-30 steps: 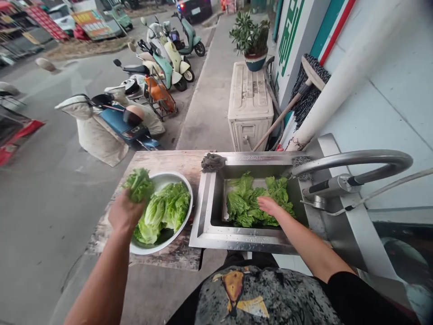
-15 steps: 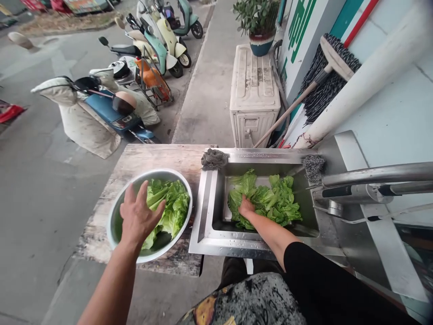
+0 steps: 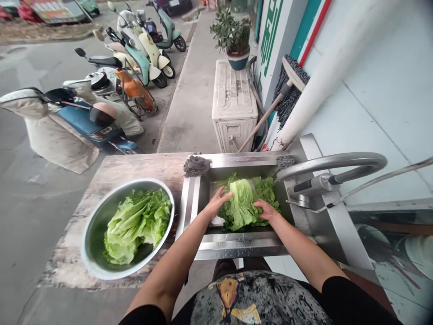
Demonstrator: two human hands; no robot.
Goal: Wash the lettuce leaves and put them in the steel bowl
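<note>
1. Left hand (image 3: 217, 203): reaches forward over the sink, fingers spread wide, thumb side toward the leaves. Fingertips at the left edge of a pale lettuce leaf (image 3: 241, 203); cannot tell how firmly they touch.
2. Right hand (image 3: 265, 210): comes in from the right, fingers curled, closed on the right edge of the same leaf. Forearms angle inward from both sides.
3. Pale leaf lies atop darker lettuce (image 3: 267, 189), inside the steel sink (image 3: 237, 239), between the hands.
4. Wooden tabletop (image 3: 111, 167), worn and stained, adjoins the sink's left side. On it, a metal bowl (image 3: 88, 266) with more lettuce (image 3: 135, 225) heaped inside.
5. Gray rag (image 3: 196, 166) on the sink's rear left corner; scrubber (image 3: 286, 162) at the rear right, beside the arched faucet (image 3: 352, 158).
6. Outdoor spot by a pale wall. Beyond the sink: white metal box (image 3: 233, 90) with a potted plant (image 3: 238, 61) on top, leaning mop (image 3: 264, 122), slanted white pipe (image 3: 324, 81). Parked scooters (image 3: 145, 58) to the left.
7. Edges: sink walls surround the lettuce; front rim lies below the wrists. Faucet crowds the right rear corner. Narrow wood strip between bowl and sink; wider bare wood behind the bowl. Air above the leaves is open.
</note>
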